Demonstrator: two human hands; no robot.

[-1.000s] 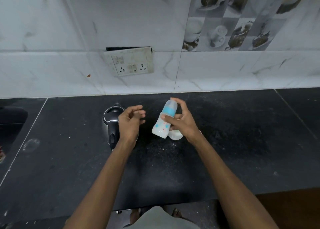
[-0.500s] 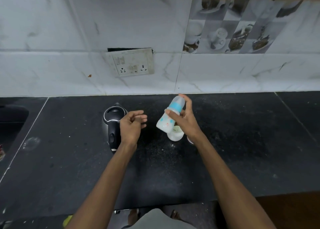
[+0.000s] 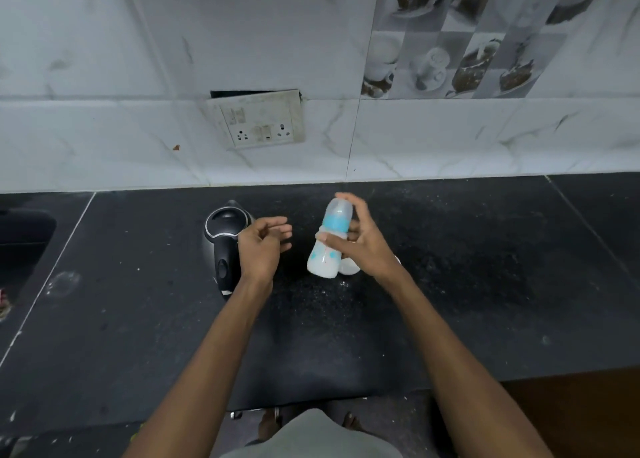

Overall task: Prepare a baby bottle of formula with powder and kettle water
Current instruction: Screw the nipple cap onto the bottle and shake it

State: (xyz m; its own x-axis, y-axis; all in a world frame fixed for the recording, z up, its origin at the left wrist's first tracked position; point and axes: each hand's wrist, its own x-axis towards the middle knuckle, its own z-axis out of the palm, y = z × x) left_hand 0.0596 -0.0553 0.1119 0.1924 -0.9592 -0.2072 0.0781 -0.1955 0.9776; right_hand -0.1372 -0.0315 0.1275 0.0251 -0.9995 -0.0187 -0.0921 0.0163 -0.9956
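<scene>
My right hand [image 3: 363, 246] grips a capped baby bottle [image 3: 329, 246] with a blue collar, clear cap and white liquid inside. The bottle is nearly upright, leaning slightly right at the top, held just above the black counter [image 3: 485, 284]. My left hand [image 3: 261, 246] hovers empty to the bottle's left, fingers loosely curled and apart, in front of the black electric kettle [image 3: 225, 246]. A small white container [image 3: 349, 269] sits on the counter, mostly hidden behind the bottle and my right hand.
White powder specks are scattered on the counter below the bottle. A loose switch and socket plate [image 3: 258, 120] hangs on the tiled wall behind. A dark sink [image 3: 24, 236] lies at far left. The counter's front edge runs near my body.
The bottle has swung from a strong tilt to nearly upright and come down a little, moving in my right hand. My left hand has stayed beside the kettle.
</scene>
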